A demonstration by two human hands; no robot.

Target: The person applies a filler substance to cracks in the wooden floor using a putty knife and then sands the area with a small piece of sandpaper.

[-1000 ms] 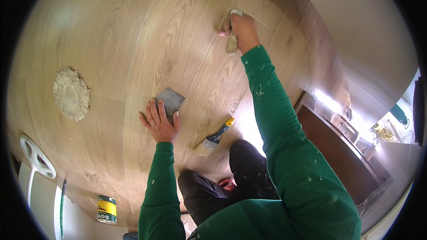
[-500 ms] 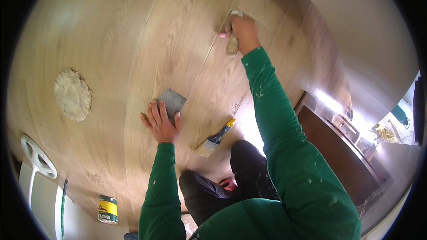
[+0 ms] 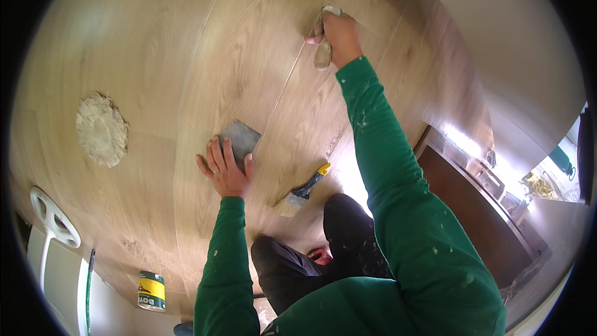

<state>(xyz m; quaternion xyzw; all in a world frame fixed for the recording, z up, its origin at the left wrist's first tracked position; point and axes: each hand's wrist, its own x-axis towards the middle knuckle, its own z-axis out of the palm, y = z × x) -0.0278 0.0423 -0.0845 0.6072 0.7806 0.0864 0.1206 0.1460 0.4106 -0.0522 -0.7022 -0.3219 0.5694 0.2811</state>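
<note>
My right hand [image 3: 342, 34], arm stretched out to the far side, is closed around a short, rounded, worn tan handle [image 3: 323, 56]. Its pale upper end [image 3: 333, 10] shows above the fist, and the kind of tool cannot be made out. Below it, a seam runs along the wood-look plank floor [image 3: 155, 211]. Nearer to me, my left hand [image 3: 227, 168] keeps a thin grey square scraper plate [image 3: 242, 140] low at the floor, fingers spread over its left side and thumb by its lower edge. The plate's underside is hidden.
A flat paintbrush [image 3: 301, 191] with a yellow-tipped handle lies before my knees. A crumpled off-white round cloth-like thing [image 3: 102, 129] lies at left. A green-and-yellow can [image 3: 151, 290] and a white pole with an oval head [image 3: 56, 218] are lower left; a brown panel [image 3: 469, 196] is right.
The whole view shifts slightly, and my right hand with its tool appears a little farther away. My left hand stays on the scraper plate.
</note>
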